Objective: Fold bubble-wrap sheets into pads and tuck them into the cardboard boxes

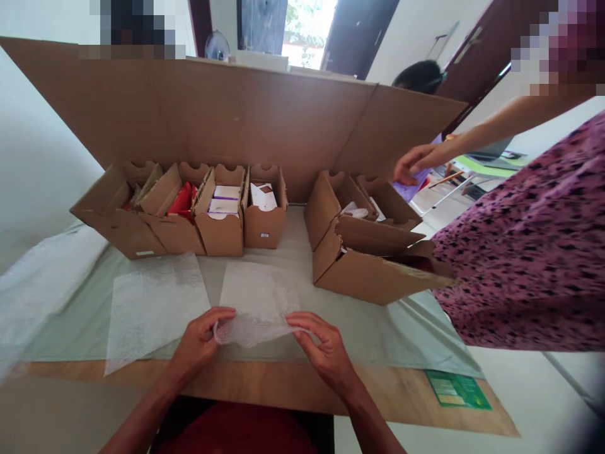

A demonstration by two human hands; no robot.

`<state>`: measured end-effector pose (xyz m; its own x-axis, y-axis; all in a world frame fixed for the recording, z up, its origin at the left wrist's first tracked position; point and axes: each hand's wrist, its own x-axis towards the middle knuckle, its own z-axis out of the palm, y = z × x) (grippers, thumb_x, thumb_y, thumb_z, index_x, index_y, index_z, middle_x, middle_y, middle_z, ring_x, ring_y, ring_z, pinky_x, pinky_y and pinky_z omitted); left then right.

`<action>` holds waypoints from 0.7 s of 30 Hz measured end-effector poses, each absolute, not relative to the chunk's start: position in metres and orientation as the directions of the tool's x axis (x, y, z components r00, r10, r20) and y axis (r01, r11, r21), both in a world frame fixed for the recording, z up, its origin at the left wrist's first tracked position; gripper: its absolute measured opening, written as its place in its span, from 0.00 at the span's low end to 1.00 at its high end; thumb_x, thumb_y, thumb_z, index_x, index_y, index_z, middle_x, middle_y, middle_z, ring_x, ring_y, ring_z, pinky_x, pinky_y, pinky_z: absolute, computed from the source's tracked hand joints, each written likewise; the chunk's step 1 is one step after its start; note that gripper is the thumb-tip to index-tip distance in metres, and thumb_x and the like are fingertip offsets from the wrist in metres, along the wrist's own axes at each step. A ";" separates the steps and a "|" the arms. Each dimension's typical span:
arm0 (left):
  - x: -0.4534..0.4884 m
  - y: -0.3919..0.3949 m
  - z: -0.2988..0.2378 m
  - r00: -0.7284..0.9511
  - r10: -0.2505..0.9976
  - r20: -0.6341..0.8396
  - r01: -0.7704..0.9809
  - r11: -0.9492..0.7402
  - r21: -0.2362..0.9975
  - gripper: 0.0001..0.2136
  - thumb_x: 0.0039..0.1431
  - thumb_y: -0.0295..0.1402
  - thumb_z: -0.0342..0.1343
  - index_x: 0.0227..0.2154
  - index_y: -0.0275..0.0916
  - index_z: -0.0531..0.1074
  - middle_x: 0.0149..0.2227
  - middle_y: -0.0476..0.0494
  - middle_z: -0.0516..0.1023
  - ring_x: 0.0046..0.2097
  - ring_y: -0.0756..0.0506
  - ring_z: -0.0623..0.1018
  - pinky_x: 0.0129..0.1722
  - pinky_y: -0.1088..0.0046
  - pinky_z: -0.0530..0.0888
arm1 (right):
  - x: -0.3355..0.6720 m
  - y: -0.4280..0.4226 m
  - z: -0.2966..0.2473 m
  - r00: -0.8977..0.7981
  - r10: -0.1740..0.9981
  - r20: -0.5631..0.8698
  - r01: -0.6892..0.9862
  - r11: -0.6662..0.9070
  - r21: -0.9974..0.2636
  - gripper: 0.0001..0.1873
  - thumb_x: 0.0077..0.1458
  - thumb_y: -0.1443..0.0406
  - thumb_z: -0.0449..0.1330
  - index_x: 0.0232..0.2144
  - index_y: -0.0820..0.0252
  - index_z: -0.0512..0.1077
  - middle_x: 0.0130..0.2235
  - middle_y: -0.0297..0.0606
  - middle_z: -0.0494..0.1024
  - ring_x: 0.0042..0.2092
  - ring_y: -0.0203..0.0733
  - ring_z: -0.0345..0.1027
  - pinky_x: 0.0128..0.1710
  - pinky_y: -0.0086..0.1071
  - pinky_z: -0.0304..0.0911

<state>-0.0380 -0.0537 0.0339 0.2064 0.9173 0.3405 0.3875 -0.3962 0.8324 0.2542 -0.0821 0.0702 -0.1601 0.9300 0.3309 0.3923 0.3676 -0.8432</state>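
A sheet of bubble wrap (pixel 258 293) lies in front of me on the pale green tablecloth, its near edge lifted and curled. My left hand (pixel 201 337) pinches the left end of that edge, and my right hand (pixel 324 347) grips the right end between thumb and fingers. Whether anything lies under or inside the fold I cannot tell. To the left, a second sheet of bubble wrap (pixel 154 302) rests flat and hangs a little over the table's front edge.
Cardboard bins (pixel 220 236) with small boxes and red packets line the back left; more bins (pixel 359 277) stand right. Behind rises a cardboard panel (pixel 236 120). A person's hand (pixel 416 165) reaches over the right bins. A green packet (pixel 458 389) lies at the front right.
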 end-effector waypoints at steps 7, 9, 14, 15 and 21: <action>-0.050 -0.062 0.003 0.235 0.936 0.261 0.455 -0.343 0.822 0.15 0.57 0.31 0.55 0.44 0.43 0.82 0.48 0.39 0.85 0.49 0.41 0.85 0.48 0.63 0.82 | 0.264 -0.086 0.020 -0.165 0.973 0.160 0.434 0.217 -0.874 0.13 0.58 0.67 0.61 0.44 0.51 0.82 0.45 0.40 0.85 0.47 0.46 0.79 0.51 0.41 0.75; -0.051 -0.062 0.005 0.241 0.938 0.250 0.455 -0.336 0.825 0.14 0.57 0.31 0.55 0.43 0.43 0.82 0.47 0.40 0.85 0.48 0.41 0.85 0.48 0.63 0.83 | 0.263 -0.085 0.018 -0.166 0.972 0.165 0.413 0.220 -0.884 0.13 0.59 0.66 0.60 0.44 0.51 0.82 0.45 0.40 0.85 0.48 0.46 0.79 0.51 0.41 0.75; -0.047 -0.060 0.009 0.228 0.955 0.192 0.459 -0.279 0.843 0.13 0.55 0.31 0.53 0.37 0.43 0.83 0.41 0.43 0.87 0.44 0.42 0.86 0.45 0.65 0.83 | 0.260 -0.081 0.020 -0.183 0.967 0.177 0.367 0.234 -0.900 0.11 0.64 0.61 0.59 0.42 0.52 0.82 0.44 0.41 0.85 0.47 0.45 0.79 0.50 0.40 0.74; -0.045 -0.059 0.009 0.217 0.958 0.186 0.461 -0.268 0.846 0.13 0.55 0.31 0.53 0.36 0.43 0.83 0.40 0.43 0.87 0.43 0.42 0.86 0.44 0.66 0.83 | 0.260 -0.081 0.020 -0.180 0.968 0.176 0.361 0.231 -0.903 0.12 0.64 0.61 0.58 0.41 0.52 0.82 0.44 0.41 0.85 0.47 0.45 0.79 0.50 0.40 0.74; -0.036 -0.054 0.014 0.170 0.977 0.126 0.474 -0.193 0.859 0.12 0.57 0.35 0.54 0.35 0.42 0.82 0.40 0.43 0.87 0.43 0.42 0.85 0.43 0.67 0.82 | 0.265 -0.077 0.025 -0.174 0.977 0.122 0.345 0.177 -0.922 0.16 0.66 0.54 0.57 0.41 0.55 0.82 0.44 0.42 0.84 0.47 0.45 0.79 0.51 0.38 0.73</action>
